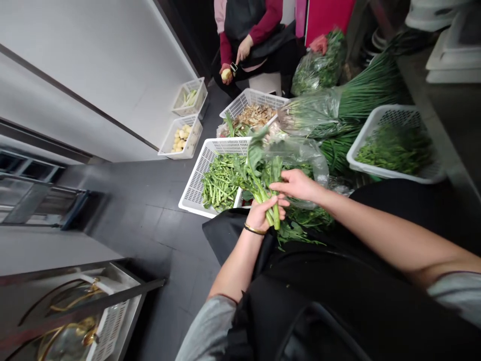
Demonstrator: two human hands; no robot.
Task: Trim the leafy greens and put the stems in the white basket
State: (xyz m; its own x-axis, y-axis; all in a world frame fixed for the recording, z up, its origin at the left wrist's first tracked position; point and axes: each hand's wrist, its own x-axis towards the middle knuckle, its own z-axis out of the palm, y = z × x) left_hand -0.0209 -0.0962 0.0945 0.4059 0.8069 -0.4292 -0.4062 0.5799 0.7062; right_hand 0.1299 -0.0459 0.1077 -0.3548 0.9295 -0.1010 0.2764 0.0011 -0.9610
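My left hand (262, 214), with a thin bracelet at the wrist, is closed round the lower stems of a bunch of leafy green vegetables (259, 176) held over my black apron (338, 291). My right hand (298, 184) reaches in from the right and its fingers pinch one of the same stalks near the top. Loose green leaves (300, 231) lie on my lap below the bunch. A white basket (195, 185) with trimmed green stems stands on the floor just beyond my hands.
Another person (250, 42) in red sleeves sits at the back holding a pale peeled vegetable. White baskets of peelings (253, 114), pale pieces (181, 139) and greens (394, 148) stand around. Bagged long chives (349, 100) lie at right. A steel cabinet (75, 311) is at lower left.
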